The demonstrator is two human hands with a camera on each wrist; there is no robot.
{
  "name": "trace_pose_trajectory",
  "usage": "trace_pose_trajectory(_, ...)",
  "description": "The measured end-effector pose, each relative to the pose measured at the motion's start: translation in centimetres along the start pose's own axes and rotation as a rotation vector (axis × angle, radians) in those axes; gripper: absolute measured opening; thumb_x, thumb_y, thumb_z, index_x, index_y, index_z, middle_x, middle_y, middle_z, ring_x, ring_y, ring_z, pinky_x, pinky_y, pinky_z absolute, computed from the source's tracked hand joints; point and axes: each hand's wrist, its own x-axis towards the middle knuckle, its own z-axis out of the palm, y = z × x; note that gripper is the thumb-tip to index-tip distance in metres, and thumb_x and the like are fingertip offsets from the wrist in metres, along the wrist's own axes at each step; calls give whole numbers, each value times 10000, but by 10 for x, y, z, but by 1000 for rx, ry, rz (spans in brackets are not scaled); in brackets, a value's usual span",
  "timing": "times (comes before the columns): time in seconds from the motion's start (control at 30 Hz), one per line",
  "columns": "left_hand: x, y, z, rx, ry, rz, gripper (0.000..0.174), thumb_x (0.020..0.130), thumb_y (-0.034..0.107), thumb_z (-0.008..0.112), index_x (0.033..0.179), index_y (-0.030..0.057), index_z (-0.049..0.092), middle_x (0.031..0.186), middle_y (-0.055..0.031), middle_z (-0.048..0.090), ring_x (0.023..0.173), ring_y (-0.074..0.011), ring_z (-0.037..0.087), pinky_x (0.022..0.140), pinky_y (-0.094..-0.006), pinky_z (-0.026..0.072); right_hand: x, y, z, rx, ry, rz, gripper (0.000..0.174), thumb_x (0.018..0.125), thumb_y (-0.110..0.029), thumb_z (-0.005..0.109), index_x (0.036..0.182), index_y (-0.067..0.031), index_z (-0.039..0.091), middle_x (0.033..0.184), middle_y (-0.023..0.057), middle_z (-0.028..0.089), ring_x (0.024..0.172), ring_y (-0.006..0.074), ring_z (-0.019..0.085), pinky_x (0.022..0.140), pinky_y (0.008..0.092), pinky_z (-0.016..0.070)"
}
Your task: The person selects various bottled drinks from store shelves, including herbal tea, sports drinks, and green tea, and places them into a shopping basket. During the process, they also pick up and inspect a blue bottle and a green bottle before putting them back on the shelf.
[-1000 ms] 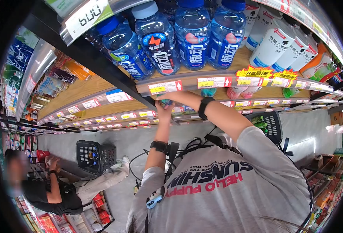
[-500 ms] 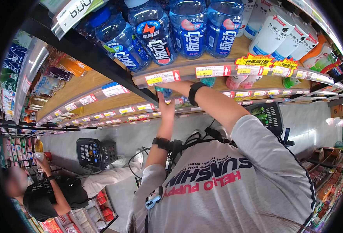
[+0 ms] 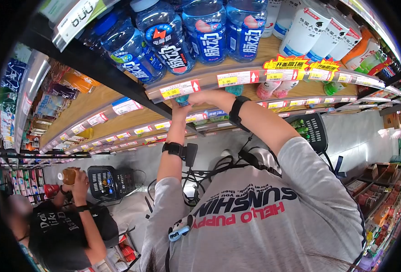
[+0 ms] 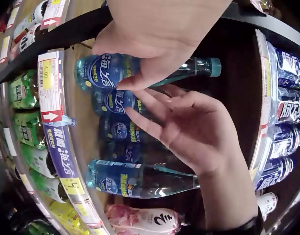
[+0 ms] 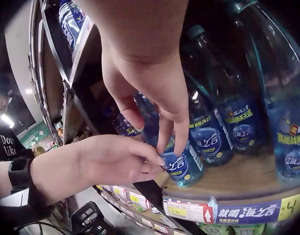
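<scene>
Blue-green bottles stand on a wooden shelf. In the left wrist view my left hand (image 4: 150,39) curls over the outermost bottle (image 4: 98,71), its thumb across the label. My right hand (image 4: 196,127) is beside it, palm showing and fingers loosely extended toward the same bottle. The right wrist view shows the bottle (image 5: 179,169) upright at the shelf edge, left fingertips at its label and my right hand (image 5: 150,88) reaching down over it. Their exact contact is partly hidden. In the head view the left hand (image 3: 181,109) and right hand (image 3: 207,98) meet below the upper shelf.
Large blue bottles (image 3: 205,34) and white bottles (image 3: 305,31) fill the upper shelf. A price rail (image 3: 237,78) runs above the hands. One basket (image 3: 104,181) is on the floor at left, another (image 3: 316,131) at right. A person in black (image 3: 64,231) holds a brown bottle (image 3: 70,176).
The view has shifted, and the shelf bottles sit farther left. Both hands have stayed close together under the upper shelf. The other person now holds a brown bottle nearer the basket.
</scene>
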Motion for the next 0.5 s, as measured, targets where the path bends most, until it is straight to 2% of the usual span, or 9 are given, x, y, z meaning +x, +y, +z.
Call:
trace_pose_trajectory(0.07, -3, -2, 3, -66, 56, 18, 828, 612, -46, 642, 1299, 72, 195, 1111, -70, 465, 1002, -161, 465, 830, -267, 371, 43, 32, -11, -182, -15, 62, 373, 715, -324, 544, 964, -53, 608, 951, 81, 579, 924, 164, 487, 826, 276, 345)
trace_pose_trajectory(0.1, -1, -9, 0, -97, 23, 38, 831, 630, -42, 645, 1309, 80, 181, 1135, -80, 460, 1017, -165, 466, 848, -272, 368, 60, 42, -13, -272, -23, 92, 371, 710, -316, 544, 959, -48, 608, 965, 90, 578, 922, 168, 490, 812, 279, 351)
trace_pose_trajectory(0.17, 0, -9, 0, -120, 53, 54, 834, 642, -51, 633, 1319, 75, 164, 1155, -84, 454, 1032, -174, 463, 858, -282, 369, 36, 1, 6, -472, -12, 59, 371, 700, -284, 540, 959, -23, 598, 949, 126, 584, 857, 192, 509, 759, 303, 376)
trace_pose_trajectory(0.2, 2, -10, 3, -134, 71, 64, 835, 649, -55, 628, 1325, 73, 155, 1166, -86, 451, 1040, -179, 461, 863, -287, 370, 29, -4, 9, -534, 0, 25, 405, 693, -241, 538, 1021, -4, 561, 985, 155, 571, 821, 213, 519, 741, 325, 390)
trace_pose_trajectory(0.23, 2, -13, 8, -193, 181, 66, 762, 665, -75, 594, 1304, 51, 197, 1193, -87, 440, 1070, -187, 449, 884, -301, 365, 21, -9, 12, -597, 14, -8, 450, 686, -198, 535, 1083, 15, 524, 1022, 184, 559, 785, 234, 529, 723, 346, 404)
trace_pose_trajectory(0.33, 1, -37, 4, -176, 323, -33, 686, 673, -50, 597, 1268, 28, 262, 1150, -74, 452, 1019, -169, 459, 847, -288, 380, 21, 40, 4, -573, 102, -176, 566, 685, -132, 523, 1223, 0, 406, 1124, 203, 509, 805, 241, 532, 742, 348, 410)
trace_pose_trajectory(0.37, -4, -40, 5, -149, 334, -31, 637, 681, -30, 596, 1243, 27, 301, 1107, -68, 467, 985, -163, 466, 825, -279, 383, 3, 44, -4, -481, 1, 7, 643, 706, -88, 503, 1307, -25, 281, 1224, 217, 434, 857, 257, 550, 748, 355, 426)
trace_pose_trajectory(0.43, -26, -33, 10, -97, 358, -19, 542, 698, 8, 596, 1194, 26, 379, 1021, -55, 498, 917, -150, 480, 781, -262, 390, -3, 104, -35, -746, -81, -373, 527, 734, -82, 487, 1248, -45, 380, 1172, 203, 483, 866, 269, 567, 725, 371, 443)
trace_pose_trajectory(0.5, -33, -50, -4, -90, 216, -147, 451, 706, 43, 596, 1132, 40, 446, 914, -31, 511, 836, -134, 483, 747, -248, 383, -41, 125, -66, -939, -251, -168, 398, 749, -99, 483, 1144, -58, 471, 1054, 191, 546, 869, 307, 569, 729, 398, 447)
